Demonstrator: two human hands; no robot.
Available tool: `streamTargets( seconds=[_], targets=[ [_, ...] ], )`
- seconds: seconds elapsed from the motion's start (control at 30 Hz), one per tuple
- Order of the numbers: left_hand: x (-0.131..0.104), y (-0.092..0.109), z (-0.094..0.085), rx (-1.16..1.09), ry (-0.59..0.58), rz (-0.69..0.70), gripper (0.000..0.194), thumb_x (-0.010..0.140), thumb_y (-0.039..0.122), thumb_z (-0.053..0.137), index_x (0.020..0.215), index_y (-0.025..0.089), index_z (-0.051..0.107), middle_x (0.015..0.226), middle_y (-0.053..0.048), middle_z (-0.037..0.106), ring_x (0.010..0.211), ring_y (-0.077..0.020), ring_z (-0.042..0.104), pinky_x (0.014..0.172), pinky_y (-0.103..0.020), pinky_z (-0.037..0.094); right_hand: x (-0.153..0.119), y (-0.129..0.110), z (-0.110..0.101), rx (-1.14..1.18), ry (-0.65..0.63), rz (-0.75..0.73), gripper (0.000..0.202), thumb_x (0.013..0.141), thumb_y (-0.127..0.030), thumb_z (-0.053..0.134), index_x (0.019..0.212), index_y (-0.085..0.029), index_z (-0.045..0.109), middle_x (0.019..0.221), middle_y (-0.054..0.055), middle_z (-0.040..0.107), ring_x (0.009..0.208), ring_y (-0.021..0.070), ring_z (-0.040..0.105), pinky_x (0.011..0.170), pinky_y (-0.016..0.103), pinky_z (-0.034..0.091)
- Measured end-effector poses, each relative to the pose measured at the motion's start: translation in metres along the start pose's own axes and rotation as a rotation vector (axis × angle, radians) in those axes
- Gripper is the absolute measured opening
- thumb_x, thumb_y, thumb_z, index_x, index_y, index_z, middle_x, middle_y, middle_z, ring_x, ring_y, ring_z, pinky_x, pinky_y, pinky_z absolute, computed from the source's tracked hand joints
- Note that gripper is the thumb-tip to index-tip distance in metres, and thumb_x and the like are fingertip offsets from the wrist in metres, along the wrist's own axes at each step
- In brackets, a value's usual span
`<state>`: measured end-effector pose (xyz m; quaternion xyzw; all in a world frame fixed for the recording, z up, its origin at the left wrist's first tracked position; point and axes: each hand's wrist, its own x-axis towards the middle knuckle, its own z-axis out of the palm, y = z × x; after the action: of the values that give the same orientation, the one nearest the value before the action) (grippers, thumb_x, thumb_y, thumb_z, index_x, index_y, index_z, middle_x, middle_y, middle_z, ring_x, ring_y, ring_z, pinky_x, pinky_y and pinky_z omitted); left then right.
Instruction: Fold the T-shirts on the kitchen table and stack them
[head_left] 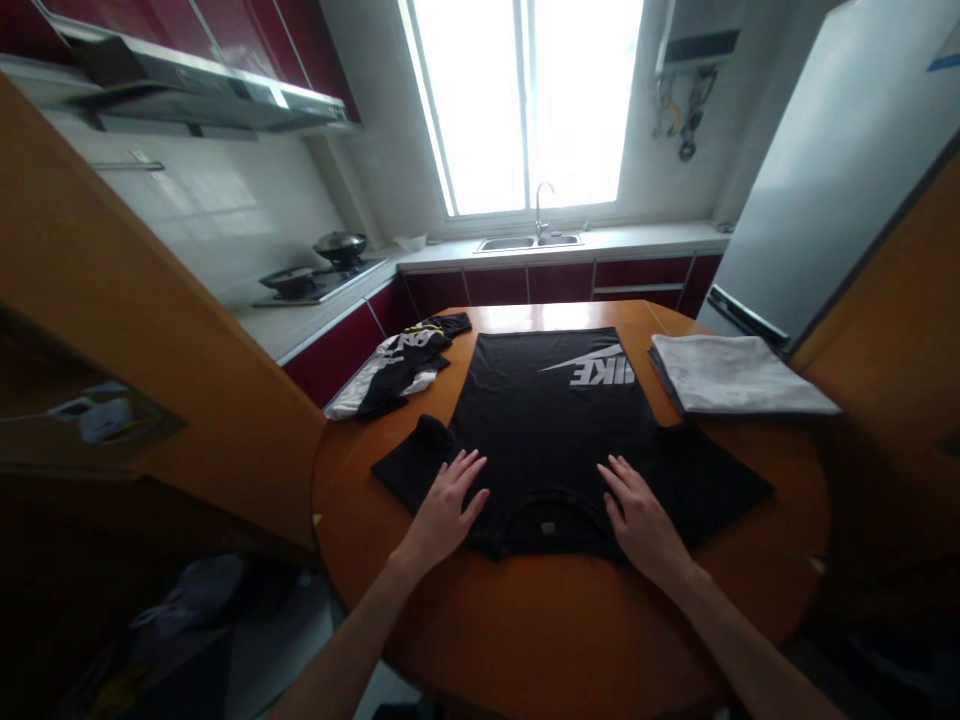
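A black T-shirt [540, 430] with a large white NIKE print lies spread flat on the wooden table [570, 630]. Its collar faces me, its hem points to the window, and both short sleeves stretch out sideways. On the shirt's left shoulder area rests my left hand [446, 500], fingers extended and slightly apart. My right hand [637, 515] lies the same way on the right shoulder, beside the collar. Neither hand grips the cloth. The far end of the shirt reaches near the table's back edge.
A crumpled black-and-white garment [405, 365] lies at the table's back left. Folded grey-white cloth [739, 372] sits at the back right. Beyond are a sink [510, 243], a stove with pans [341, 247] and a fridge [840, 180]. Wooden door frames flank the table.
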<state>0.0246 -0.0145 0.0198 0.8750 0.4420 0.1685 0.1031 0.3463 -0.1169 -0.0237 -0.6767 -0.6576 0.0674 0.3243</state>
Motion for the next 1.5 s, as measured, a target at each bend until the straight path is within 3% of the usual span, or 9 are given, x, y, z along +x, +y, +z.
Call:
streamTargets(
  seconds=[0.17, 0.3, 0.47, 0.6, 0.7, 0.87, 1.0, 1.33, 1.5],
  targets=[
    [-0.015, 0.002, 0.010, 0.123, -0.032, 0.054, 0.052, 0.102, 0.039, 0.048, 0.152, 0.025, 0.044, 0.163, -0.009, 0.036, 0.154, -0.0282, 0.024, 0.123, -0.057, 0.024, -0.004, -0.002, 0.003, -0.152, -0.100, -0.016, 0.050, 0.100, -0.026, 0.043, 0.146, -0.011, 0.054, 0.159, 0.019, 0.040, 0.151, 0.0296, 0.030, 0.122, 0.050, 0.027],
    [-0.006, 0.010, 0.004, 0.134, -0.024, 0.088, 0.050, 0.101, 0.043, 0.050, 0.148, 0.025, 0.050, 0.164, -0.009, 0.034, 0.154, -0.0300, 0.022, 0.122, -0.058, 0.024, 0.004, -0.004, -0.003, -0.195, -0.131, -0.017, 0.051, 0.101, -0.028, 0.042, 0.148, -0.012, 0.051, 0.161, 0.018, 0.036, 0.152, 0.0293, 0.027, 0.122, 0.048, 0.027],
    [0.048, 0.034, 0.003, 0.060, -0.035, 0.123, 0.048, 0.100, 0.042, 0.052, 0.145, 0.024, 0.053, 0.162, -0.009, 0.038, 0.153, -0.0300, 0.027, 0.122, -0.056, 0.027, 0.050, -0.020, -0.012, -0.219, -0.181, -0.015, 0.053, 0.101, -0.029, 0.043, 0.151, -0.011, 0.047, 0.162, 0.020, 0.034, 0.153, 0.0313, 0.025, 0.121, 0.050, 0.026],
    [0.102, 0.044, 0.023, 0.027, -0.018, 0.069, 0.043, 0.099, 0.033, 0.053, 0.139, 0.018, 0.058, 0.156, -0.014, 0.047, 0.148, -0.0296, 0.038, 0.120, -0.051, 0.033, 0.097, -0.030, -0.004, -0.224, -0.212, 0.063, 0.054, 0.101, -0.028, 0.044, 0.151, -0.008, 0.046, 0.161, 0.023, 0.034, 0.152, 0.0342, 0.026, 0.120, 0.052, 0.028],
    [0.120, 0.042, 0.039, 0.018, 0.015, 0.047, 0.042, 0.098, 0.029, 0.054, 0.137, 0.015, 0.058, 0.153, -0.016, 0.050, 0.144, -0.0298, 0.043, 0.118, -0.049, 0.038, 0.114, -0.027, 0.011, -0.206, -0.152, 0.108, 0.054, 0.101, -0.029, 0.043, 0.152, -0.008, 0.044, 0.161, 0.023, 0.033, 0.152, 0.0340, 0.026, 0.120, 0.053, 0.028],
    [0.110, 0.040, 0.042, -0.104, 0.138, 0.107, 0.039, 0.098, 0.022, 0.052, 0.137, 0.020, 0.058, 0.150, -0.009, 0.053, 0.146, -0.0252, 0.042, 0.121, -0.048, 0.037, 0.104, -0.013, 0.029, -0.084, -0.022, 0.046, 0.052, 0.100, -0.026, 0.041, 0.150, -0.014, 0.047, 0.160, 0.016, 0.039, 0.152, 0.0280, 0.027, 0.122, 0.052, 0.027],
    [0.102, 0.039, 0.033, -0.229, 0.131, 0.057, 0.038, 0.098, 0.018, 0.049, 0.134, 0.025, 0.059, 0.145, -0.005, 0.059, 0.140, -0.0220, 0.049, 0.120, -0.047, 0.040, 0.092, -0.009, 0.030, 0.054, 0.074, 0.033, 0.049, 0.100, -0.024, 0.042, 0.147, -0.017, 0.051, 0.157, 0.012, 0.044, 0.150, 0.0250, 0.034, 0.121, 0.051, 0.033],
    [0.099, 0.027, 0.030, -0.280, 0.104, -0.027, 0.055, 0.100, 0.019, 0.046, 0.151, 0.040, 0.041, 0.149, 0.000, 0.055, 0.142, -0.0257, 0.048, 0.119, -0.057, 0.042, 0.085, -0.021, 0.022, 0.260, 0.046, 0.086, 0.051, 0.098, -0.018, 0.044, 0.146, -0.033, 0.052, 0.156, 0.005, 0.045, 0.145, 0.0292, 0.042, 0.113, 0.060, 0.045],
    [0.100, 0.025, 0.029, -0.243, 0.126, -0.041, 0.051, 0.100, 0.020, 0.046, 0.148, 0.036, 0.045, 0.149, -0.001, 0.055, 0.142, -0.0258, 0.047, 0.119, -0.057, 0.041, 0.083, -0.024, 0.020, 0.269, 0.071, 0.054, 0.050, 0.097, -0.017, 0.045, 0.143, -0.033, 0.055, 0.154, 0.005, 0.049, 0.143, 0.0297, 0.045, 0.111, 0.061, 0.047]
  ],
)
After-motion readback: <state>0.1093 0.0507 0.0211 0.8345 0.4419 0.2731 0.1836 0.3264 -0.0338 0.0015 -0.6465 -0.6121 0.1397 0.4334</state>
